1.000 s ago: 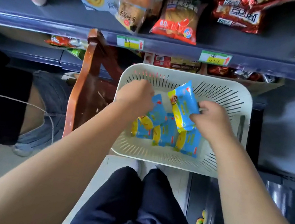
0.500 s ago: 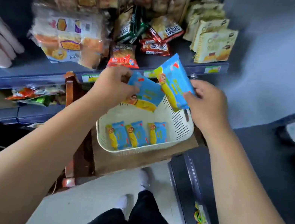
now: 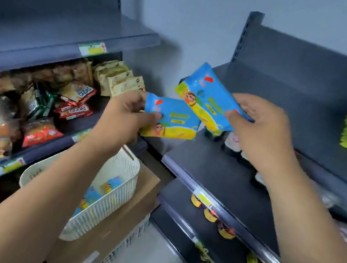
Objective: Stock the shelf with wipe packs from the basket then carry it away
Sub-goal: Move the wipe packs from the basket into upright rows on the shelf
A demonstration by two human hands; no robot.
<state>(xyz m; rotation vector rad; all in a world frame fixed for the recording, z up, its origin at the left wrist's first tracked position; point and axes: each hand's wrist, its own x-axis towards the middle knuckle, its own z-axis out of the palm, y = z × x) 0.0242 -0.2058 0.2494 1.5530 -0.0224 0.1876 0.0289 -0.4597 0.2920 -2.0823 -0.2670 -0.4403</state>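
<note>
My arm hides half the basket (image 3: 124,170). Left hand (image 3: 124,119) pinches a pack (image 3: 173,121), right hand (image 3: 262,133) another pack (image 3: 206,95), now raised to the shelf (image 3: 214,168).

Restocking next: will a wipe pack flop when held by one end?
Probably not: the upper wipe pack, gripped at one end by the right hand, juts out unbent. Likely light too: the left hand pinches the lower wipe pack by one edge.

Dim, bluish, even light; motion blur throughout; wide-angle bending at edges.

On the left rack (image 3: 50,46) lie snack packets (image 3: 40,131), near a cardboard box (image 3: 130,212) and small jars (image 3: 210,214).
</note>
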